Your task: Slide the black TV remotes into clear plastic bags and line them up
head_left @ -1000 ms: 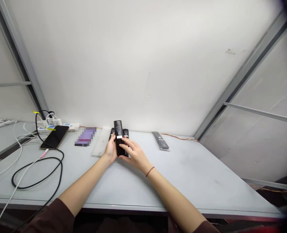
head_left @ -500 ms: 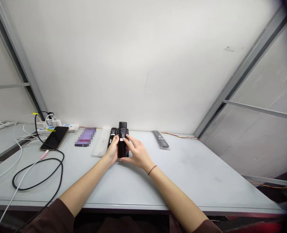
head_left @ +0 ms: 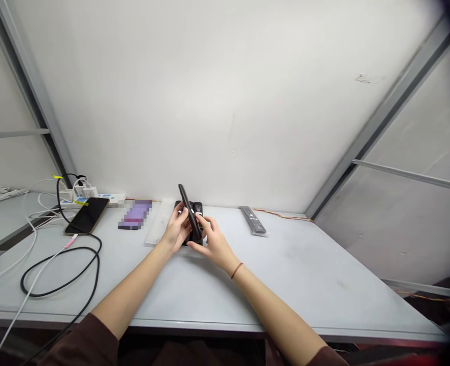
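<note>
Both of my hands hold a black remote control (head_left: 190,216) above the table, tilted and turned edge-on to me. My left hand (head_left: 177,230) grips its lower part from the left, and my right hand (head_left: 213,239) has its fingers against the right side. Just behind my hands, two more black remote controls (head_left: 198,207) (head_left: 178,206) lie on the pale grey table (head_left: 286,264), partly hidden by my fingers. A translucent white plastic strip (head_left: 158,221) lies left of my left hand.
Farther right lies a grey remote control in clear wrap (head_left: 253,220). To the left are a pixelated purple box (head_left: 134,215), a black smartphone (head_left: 87,215), a power strip with chargers (head_left: 83,194), and looped black and white cables (head_left: 59,269).
The held remote has rotated from showing its flat face to standing edge-on, and it now leans to the left. My hands have turned it between them, and both stay around it.
</note>
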The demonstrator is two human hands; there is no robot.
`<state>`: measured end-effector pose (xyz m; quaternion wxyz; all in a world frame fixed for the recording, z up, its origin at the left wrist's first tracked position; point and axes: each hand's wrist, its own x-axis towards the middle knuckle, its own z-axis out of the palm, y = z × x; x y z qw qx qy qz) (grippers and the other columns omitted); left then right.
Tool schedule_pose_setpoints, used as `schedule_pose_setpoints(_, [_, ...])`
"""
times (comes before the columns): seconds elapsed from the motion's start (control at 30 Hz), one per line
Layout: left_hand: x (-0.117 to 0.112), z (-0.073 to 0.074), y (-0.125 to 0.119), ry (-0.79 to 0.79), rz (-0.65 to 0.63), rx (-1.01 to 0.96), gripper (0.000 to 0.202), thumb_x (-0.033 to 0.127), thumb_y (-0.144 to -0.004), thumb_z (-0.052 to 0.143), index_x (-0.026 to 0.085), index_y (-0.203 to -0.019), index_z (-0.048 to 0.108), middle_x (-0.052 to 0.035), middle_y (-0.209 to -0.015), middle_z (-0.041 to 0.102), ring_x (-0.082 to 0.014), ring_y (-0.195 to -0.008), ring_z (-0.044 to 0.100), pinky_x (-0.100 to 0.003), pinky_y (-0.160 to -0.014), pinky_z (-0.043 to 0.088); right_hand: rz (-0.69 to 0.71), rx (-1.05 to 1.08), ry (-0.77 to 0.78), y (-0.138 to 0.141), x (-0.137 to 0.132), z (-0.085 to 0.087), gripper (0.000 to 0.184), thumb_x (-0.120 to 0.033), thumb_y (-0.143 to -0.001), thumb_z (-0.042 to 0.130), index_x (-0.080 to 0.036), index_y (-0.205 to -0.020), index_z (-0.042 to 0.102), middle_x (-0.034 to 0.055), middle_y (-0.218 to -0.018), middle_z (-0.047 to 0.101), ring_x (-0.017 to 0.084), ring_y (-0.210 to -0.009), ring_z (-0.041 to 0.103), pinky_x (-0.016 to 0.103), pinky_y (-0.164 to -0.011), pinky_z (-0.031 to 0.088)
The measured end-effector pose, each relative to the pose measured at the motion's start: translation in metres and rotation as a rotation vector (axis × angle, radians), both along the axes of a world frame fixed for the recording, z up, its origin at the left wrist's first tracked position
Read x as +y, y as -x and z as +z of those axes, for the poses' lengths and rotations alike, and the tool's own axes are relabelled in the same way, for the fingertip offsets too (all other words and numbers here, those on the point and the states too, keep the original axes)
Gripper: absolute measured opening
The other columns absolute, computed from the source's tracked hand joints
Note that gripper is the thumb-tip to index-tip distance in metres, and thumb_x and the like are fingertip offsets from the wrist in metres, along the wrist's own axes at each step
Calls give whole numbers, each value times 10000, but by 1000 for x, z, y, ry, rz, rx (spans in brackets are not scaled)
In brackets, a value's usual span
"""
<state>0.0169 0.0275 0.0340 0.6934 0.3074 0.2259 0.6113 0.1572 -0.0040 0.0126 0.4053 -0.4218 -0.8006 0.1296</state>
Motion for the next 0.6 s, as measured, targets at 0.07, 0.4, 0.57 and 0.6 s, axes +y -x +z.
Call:
schedule_pose_setpoints(0.07, [0,1,0,40,51,-18,356,180,-726,695,223,-1043,540,17,-835,627,-119,-752,621,-250,-729,502,61,127,119,2,-2,4,594,-376,-817,578,-276,-1368,380,94,-1141,563,186,-774,597,341,-662,527])
schedule_pose_setpoints(0.4, [8,1,8,159,47,-143,189,151,-701,684,176,-842,561,-3,-854,657,-152,-813,647,-237,-668,522,210,996,713,-9,6,17,396,-376,-725,681,-223,-1061,537,-97,-508,369,54,-416,282,183,-414,256])
schedule_pose_setpoints(0.57, [7,-4,4,151,115,-87,247,277,-706,725,190,-881,574,-2,-939,663,-130,-814,630,-262,-722,523,343,1054,699,-14,4,18,491,-318,-665,735,-258,-1109,535,-67,-629,447,82,-537,415,237,-563,399])
schedule_pose_setpoints(0.6, [5,-4,3,122,111,-70,268,308,-701,731,195,-883,570,-3,-965,662,-139,-836,630,-287,-752,524,321,1058,694,-14,5,18,463,-340,-678,728,-254,-1095,546,-62,-631,452,87,-541,421,245,-573,407])
